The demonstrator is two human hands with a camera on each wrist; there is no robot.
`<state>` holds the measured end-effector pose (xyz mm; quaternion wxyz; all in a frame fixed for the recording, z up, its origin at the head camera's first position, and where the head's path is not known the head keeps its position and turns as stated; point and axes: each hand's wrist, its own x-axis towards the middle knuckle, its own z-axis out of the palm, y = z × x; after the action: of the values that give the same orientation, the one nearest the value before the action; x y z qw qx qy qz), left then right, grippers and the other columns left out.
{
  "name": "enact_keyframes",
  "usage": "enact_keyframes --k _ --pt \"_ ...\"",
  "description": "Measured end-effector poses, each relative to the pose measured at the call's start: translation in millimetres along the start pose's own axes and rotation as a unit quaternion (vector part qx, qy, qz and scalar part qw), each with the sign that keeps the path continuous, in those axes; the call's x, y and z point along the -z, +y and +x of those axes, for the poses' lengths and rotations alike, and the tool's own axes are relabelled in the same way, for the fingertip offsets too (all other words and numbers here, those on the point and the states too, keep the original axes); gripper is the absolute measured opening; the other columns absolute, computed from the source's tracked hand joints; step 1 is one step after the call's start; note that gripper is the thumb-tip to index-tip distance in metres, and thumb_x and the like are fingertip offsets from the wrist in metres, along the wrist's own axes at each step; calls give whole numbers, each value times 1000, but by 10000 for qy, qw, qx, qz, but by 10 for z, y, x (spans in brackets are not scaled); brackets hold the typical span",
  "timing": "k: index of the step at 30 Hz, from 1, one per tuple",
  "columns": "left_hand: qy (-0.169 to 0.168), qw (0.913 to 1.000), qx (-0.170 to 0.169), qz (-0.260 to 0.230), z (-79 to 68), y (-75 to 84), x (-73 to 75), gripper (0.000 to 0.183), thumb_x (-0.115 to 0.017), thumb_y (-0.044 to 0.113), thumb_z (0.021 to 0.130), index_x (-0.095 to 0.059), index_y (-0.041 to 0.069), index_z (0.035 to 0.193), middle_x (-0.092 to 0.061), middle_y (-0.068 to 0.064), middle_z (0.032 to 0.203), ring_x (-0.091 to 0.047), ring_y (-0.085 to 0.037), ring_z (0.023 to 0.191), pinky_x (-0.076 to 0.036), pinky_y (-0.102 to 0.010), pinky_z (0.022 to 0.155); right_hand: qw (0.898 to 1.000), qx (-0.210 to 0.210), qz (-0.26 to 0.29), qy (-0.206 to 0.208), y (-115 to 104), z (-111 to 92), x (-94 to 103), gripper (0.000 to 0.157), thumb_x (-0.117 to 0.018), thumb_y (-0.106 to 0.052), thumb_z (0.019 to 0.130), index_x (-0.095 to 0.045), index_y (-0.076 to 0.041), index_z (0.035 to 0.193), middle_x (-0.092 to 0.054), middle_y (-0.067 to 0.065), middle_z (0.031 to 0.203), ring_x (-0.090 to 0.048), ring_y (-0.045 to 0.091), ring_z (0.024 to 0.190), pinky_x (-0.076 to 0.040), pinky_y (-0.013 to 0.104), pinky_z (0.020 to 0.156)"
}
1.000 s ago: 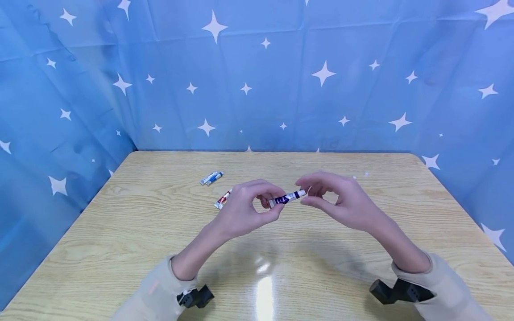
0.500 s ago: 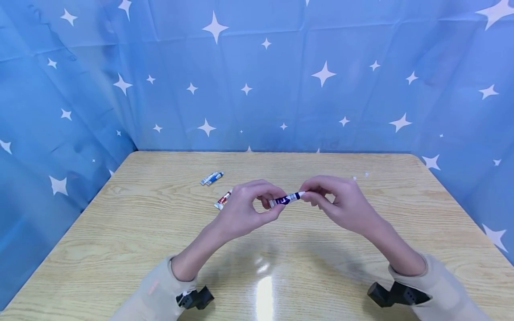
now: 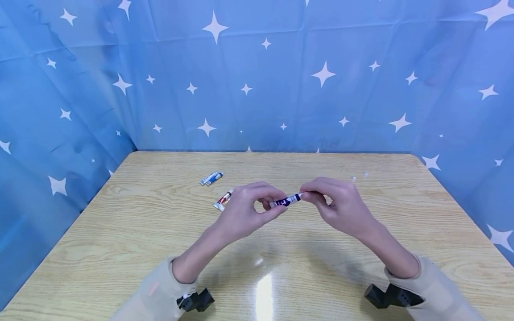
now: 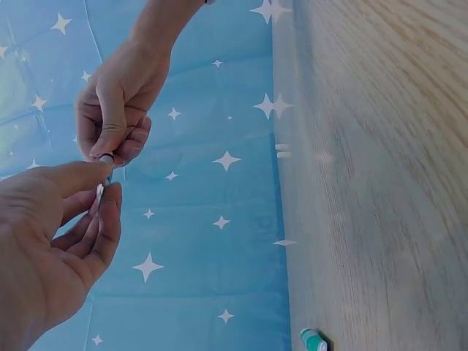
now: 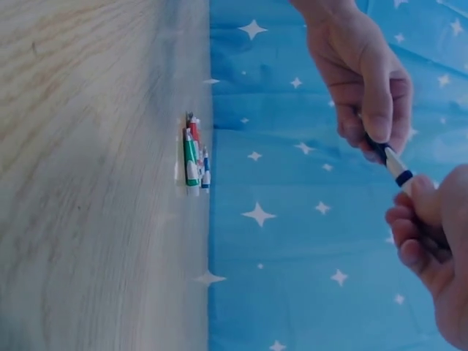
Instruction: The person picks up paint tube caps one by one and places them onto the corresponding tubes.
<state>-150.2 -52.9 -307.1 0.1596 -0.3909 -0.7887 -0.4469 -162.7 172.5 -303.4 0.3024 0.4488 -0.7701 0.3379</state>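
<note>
A small paint tube (image 3: pixel 286 201) with a dark purple and white label is held above the table, between my two hands. My left hand (image 3: pixel 246 211) pinches its flat tail end between thumb and fingers. At the cap end, my right hand (image 3: pixel 341 205) pinches with thumb and forefinger, and these fingers cover the cap. The right wrist view has the tube (image 5: pixel 395 164) slanting from one hand to the other. In the left wrist view, fingers hide most of the tube (image 4: pixel 101 194).
On the wooden table (image 3: pixel 160 249) lie blue-and-white paint tubes (image 3: pixel 211 178) and a red tube (image 3: pixel 223 200) beside my left hand. A green tube (image 5: pixel 191 161) shows in the right wrist view. Small white bits (image 3: pixel 354 179) lie at the back right. A blue starred curtain (image 3: pixel 273 98) hangs behind.
My right hand has come in from a short distance and now pinches the tube's cap end. Its wrist has turned slightly, and the cap end sits a little lower. My left hand has barely moved.
</note>
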Motion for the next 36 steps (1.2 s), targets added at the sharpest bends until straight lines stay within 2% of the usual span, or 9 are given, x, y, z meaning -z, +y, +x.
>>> enact_keyframes --k 7,11,15,21,26,30,36 --pt "-137 9993 282 195 -4 -44 14 12 -71 12 79 -69 8 91 -64 3 85 -57 -3 70 -50 -20 61 9985 -491 141 -211 -7 -5 -36 21 -70 1 77 -67 -16 88 -60 -11 74 -50 2 59 -34 12 47" --pt "-99 9981 249 558 -3 -78 26 12 -71 15 79 -70 12 91 -65 7 84 -56 -7 72 -47 -18 60 9958 -794 207 -406 4 -15 -34 15 -68 -6 81 -67 -18 89 -59 -13 75 -52 1 61 -36 13 47" --pt "-37 9968 393 702 -18 -144 49 12 -72 14 78 -71 14 90 -64 8 85 -55 -8 73 -46 -19 60 9941 -956 227 -464 51 -25 -15 13 -64 -6 85 -66 -17 92 -59 -13 77 -55 1 64 -40 15 49" --pt "2 9942 860 650 -55 -280 112 12 -73 12 77 -72 12 89 -65 5 82 -56 -8 69 -49 -25 59 9920 -1172 97 -458 177 -79 40 15 -59 -5 88 -65 -16 97 -64 -9 82 -58 4 65 -41 15 48" --pt "-47 9882 1364 694 -78 -339 187 11 -72 13 78 -72 14 89 -64 7 82 -55 -3 68 -49 -22 60 9904 -1298 -67 -463 250 -121 70 14 -58 -7 89 -65 -16 98 -64 -9 82 -59 6 67 -41 16 48" --pt "-104 9837 1651 706 -124 -424 239 10 -72 13 79 -72 14 89 -64 8 81 -57 -5 68 -48 -22 59 9887 -1405 -135 -497 283 -154 92 14 -58 -8 89 -64 -17 98 -65 -6 81 -58 4 66 -41 17 48" --pt "-256 9745 2076 815 -220 -622 318 8 -72 14 80 -71 14 88 -64 8 79 -58 -6 67 -48 -24 56 9871 -1501 -159 -528 354 -224 135 15 -58 -7 89 -64 -19 97 -62 -12 79 -56 1 62 -40 17 46"
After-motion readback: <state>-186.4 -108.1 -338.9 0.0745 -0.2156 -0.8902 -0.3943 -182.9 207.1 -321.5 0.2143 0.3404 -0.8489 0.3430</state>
